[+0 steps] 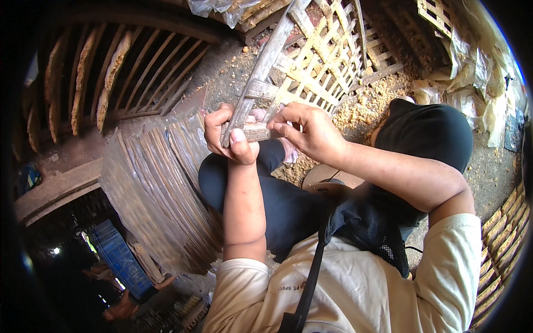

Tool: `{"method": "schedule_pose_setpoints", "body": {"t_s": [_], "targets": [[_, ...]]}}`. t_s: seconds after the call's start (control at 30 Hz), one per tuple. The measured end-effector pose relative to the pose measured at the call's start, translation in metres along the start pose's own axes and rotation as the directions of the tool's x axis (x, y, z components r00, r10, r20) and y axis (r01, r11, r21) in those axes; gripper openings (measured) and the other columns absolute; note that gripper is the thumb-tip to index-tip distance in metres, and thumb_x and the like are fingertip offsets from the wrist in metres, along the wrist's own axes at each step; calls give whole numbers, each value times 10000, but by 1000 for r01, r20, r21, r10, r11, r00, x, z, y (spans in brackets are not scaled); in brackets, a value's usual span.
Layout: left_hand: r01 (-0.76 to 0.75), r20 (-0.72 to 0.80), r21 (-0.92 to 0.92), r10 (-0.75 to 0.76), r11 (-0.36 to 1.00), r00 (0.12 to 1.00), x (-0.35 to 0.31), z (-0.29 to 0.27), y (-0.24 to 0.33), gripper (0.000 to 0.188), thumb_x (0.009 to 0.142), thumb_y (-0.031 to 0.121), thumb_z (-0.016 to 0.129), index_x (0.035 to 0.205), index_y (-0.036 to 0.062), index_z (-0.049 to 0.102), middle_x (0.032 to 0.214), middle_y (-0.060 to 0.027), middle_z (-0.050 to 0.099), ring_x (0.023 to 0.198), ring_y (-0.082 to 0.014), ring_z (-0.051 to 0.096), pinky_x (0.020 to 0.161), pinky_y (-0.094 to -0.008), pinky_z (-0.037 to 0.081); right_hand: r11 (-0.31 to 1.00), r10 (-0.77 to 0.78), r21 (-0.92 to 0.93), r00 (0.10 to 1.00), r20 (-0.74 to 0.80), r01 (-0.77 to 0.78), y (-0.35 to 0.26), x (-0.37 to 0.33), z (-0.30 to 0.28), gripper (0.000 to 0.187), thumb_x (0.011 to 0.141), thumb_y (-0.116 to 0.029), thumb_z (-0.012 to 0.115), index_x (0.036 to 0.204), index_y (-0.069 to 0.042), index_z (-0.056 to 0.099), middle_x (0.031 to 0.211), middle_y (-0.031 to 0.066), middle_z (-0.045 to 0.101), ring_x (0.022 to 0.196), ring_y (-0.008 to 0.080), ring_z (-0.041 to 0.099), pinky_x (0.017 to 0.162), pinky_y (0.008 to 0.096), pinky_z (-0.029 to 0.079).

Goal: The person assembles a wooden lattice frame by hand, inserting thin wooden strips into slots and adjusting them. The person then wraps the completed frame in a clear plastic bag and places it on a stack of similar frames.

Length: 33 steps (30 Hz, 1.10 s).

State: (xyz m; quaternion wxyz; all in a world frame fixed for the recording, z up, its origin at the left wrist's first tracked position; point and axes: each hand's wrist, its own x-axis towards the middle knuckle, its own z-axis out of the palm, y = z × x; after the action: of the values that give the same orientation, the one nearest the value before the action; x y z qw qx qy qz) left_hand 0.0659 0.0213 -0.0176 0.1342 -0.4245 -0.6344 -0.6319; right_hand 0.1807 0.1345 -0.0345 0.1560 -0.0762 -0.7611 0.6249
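Note:
A woven bamboo lattice panel with a grey wooden frame rises in front of me, its near corner in my hands. My left hand is closed round that corner, the thumb pressed on the lower bar and the fingers behind the long side bar. At the other end of the short lower bar, my right hand pinches the end of a thin strip or the bar's edge; its fingertips partly hide which. Pale crumbs cling to the lattice.
Yellowish crumbs litter the floor beyond my bent knees. Slatted racks stand at the left, above a stack of thin sheets. Plastic sheeting hangs far right. A blue crate lies lower left, near another person's arm.

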Motion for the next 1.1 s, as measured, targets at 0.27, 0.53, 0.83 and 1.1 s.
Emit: {"method": "schedule_pose_setpoints", "body": {"t_s": [0.27, 0.53, 0.83, 1.1], "targets": [[-3, 25, -25, 3, 1000, 1000, 1, 3, 4, 366, 801, 362, 468, 874, 7, 417, 661, -110, 469, 608, -149, 460, 551, -282, 400, 982, -48, 183, 998, 31, 42, -9, 7, -2, 111, 879, -83, 622, 964, -43, 682, 851, 104, 664, 817, 245, 638, 751, 330, 502], [16, -35, 53, -15, 998, 999, -1, 0, 0, 375, 802, 372, 469, 877, 6, 428, 689, -109, 484, 623, -152, 475, 569, -283, 415, 953, -182, 250, 983, 15, 173, -15, 16, -3, 144, 876, -14, 572, 975, -31, 675, 810, 94, 665, 767, 160, 651, 695, 294, 510], [22, -47, -54, -25, 998, 999, 6, 3, -3, 400, 801, 361, 554, 884, -20, 462, 703, -112, 527, 607, -150, 485, 560, -292, 420, 893, -225, 403, 974, 13, 201, -9, 20, -3, 219, 828, -21, 589, 1022, -56, 683, 919, 98, 701, 879, 235, 676, 799, 347, 525], [46, -29, 52, -44, 998, 999, 10, -9, -7, 325, 815, 295, 561, 872, -15, 485, 672, -97, 546, 570, -140, 508, 557, -277, 432, 871, 450, -358, 840, 304, -338, 67, 8, -13, 119, 896, -67, 576, 957, -40, 675, 787, 88, 692, 776, 127, 660, 737, 274, 506]]}}
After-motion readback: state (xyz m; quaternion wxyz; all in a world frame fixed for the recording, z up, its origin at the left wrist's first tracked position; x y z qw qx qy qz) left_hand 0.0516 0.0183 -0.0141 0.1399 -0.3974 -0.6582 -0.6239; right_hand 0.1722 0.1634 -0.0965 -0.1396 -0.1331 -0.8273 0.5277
